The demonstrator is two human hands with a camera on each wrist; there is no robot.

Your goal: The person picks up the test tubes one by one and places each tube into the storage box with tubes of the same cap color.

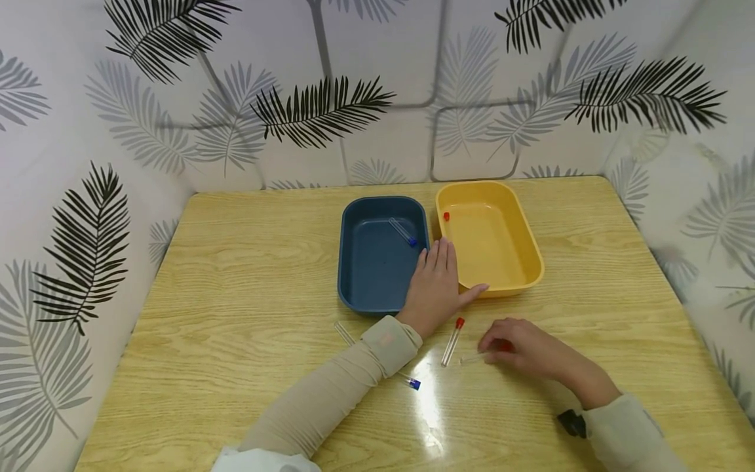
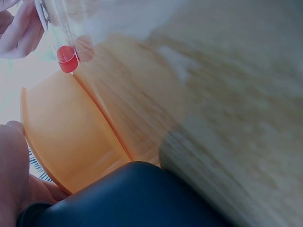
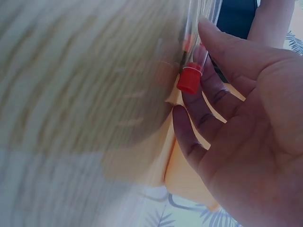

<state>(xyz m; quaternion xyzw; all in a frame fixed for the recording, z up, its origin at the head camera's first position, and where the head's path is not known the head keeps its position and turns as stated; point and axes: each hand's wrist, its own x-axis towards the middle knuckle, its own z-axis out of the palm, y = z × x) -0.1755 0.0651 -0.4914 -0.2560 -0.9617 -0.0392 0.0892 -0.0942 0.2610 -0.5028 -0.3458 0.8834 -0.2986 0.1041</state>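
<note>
The head view is bright and evenly lit, sharp enough to show the grain of the table (image 1: pixel 265 262). A white glare streaks the wood near the front, and a soft, faint shadow lies beneath the right forearm (image 1: pixel 590 385). The 2 wrist views look hazier and low in contrast. In the left wrist view, the upper left is washed out to white, the wood is smeared, and a red cap (image 2: pixel 67 59) shows a blurry reflection. In the right wrist view, the fingers (image 3: pixel 189 139) are clearer than the streaky, reflective surface.
</note>
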